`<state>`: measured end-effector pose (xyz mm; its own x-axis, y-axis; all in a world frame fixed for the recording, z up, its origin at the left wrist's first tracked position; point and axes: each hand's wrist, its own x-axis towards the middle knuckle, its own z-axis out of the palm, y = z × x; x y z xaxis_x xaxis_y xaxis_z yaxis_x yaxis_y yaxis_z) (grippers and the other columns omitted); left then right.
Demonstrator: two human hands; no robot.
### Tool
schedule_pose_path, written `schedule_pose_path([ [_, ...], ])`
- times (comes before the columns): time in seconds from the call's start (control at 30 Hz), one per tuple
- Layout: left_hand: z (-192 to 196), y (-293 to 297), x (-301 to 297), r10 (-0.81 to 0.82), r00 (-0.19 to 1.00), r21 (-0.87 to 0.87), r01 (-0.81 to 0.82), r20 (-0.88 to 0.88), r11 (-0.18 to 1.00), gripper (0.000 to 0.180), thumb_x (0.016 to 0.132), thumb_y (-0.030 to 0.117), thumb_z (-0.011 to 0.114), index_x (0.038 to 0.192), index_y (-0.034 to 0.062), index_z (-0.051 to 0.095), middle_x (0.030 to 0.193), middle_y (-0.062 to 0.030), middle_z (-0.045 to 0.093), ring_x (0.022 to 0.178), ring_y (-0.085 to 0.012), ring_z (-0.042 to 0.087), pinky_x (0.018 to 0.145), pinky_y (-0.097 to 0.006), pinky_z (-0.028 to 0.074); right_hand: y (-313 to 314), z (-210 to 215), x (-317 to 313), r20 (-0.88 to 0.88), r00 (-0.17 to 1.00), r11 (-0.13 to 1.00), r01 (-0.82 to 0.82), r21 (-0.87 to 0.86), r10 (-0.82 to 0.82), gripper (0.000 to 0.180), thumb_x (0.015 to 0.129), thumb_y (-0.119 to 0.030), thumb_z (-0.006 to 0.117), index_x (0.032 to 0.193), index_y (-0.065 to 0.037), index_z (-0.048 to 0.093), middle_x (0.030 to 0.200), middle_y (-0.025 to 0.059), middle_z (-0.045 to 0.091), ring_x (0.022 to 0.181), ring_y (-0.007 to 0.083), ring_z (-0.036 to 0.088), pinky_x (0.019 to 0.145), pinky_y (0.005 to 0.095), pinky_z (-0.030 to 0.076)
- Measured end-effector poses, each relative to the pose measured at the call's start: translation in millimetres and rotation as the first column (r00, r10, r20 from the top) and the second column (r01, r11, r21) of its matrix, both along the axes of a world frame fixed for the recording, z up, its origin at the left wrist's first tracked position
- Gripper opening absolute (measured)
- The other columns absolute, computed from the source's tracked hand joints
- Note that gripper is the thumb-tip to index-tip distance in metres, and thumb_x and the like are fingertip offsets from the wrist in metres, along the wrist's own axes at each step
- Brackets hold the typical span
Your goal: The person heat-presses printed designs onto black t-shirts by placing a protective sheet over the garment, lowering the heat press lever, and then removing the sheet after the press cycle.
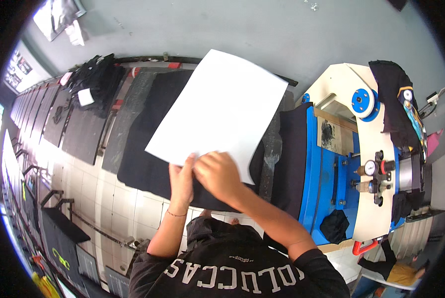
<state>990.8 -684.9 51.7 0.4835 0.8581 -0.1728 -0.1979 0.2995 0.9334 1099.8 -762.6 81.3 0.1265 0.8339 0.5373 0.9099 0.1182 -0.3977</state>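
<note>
A large white sheet (pixel 222 104), like paper or film, is held at its near edge above black fabric. My left hand (pixel 182 184) pinches that edge from the left. Close beside it, my right hand (pixel 217 174) is closed on the same edge, its fingers curled over. One near corner of the sheet bends down to the right of my right hand. Beneath it the black fabric (pixel 143 144), perhaps a garment, lies spread over a dark board (pixel 120 119). The sheet hides the middle of the fabric.
To the right stands a blue and cream machine (pixel 309 169) with a pressure gauge (pixel 369 168) and black cloth draped on it. More dark boards (pixel 86 134) run off left, with a pile of black fabric (pixel 101 74) on them. A person (pixel 401 274) is at lower right.
</note>
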Motion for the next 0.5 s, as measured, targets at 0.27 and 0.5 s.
schedule_pose_path([
  [0.27,-80.8,-118.3,-330.6,0.342,0.894,-0.166,-0.399,-0.290,0.902,0.033,0.093,0.007,0.053,0.123,-0.0067,0.052,0.114,-0.0137,0.062,0.100,-0.0216,0.062,0.084,-0.035,0.052,-82.0,-30.7,-133.9,-0.299,0.889,0.887,-0.414,-0.202,0.347,0.029,0.086,-0.029,0.067,0.104,-0.007,0.064,0.105,0.0063,0.065,0.103,0.0238,0.058,0.089,0.0390,0.045],
  [0.5,-108.0,-374.1,-653.9,0.337,0.823,-0.526,-0.555,-0.457,0.644,0.036,0.091,0.025,0.058,0.121,0.0055,0.059,0.114,-0.0117,0.065,0.099,-0.0265,0.065,0.085,-0.044,0.052,-101.6,-54.5,-184.1,-0.356,0.816,0.801,-0.551,-0.235,0.456,0.026,0.087,-0.028,0.066,0.102,-0.006,0.065,0.101,0.0080,0.066,0.101,0.0261,0.060,0.090,0.0414,0.046],
])
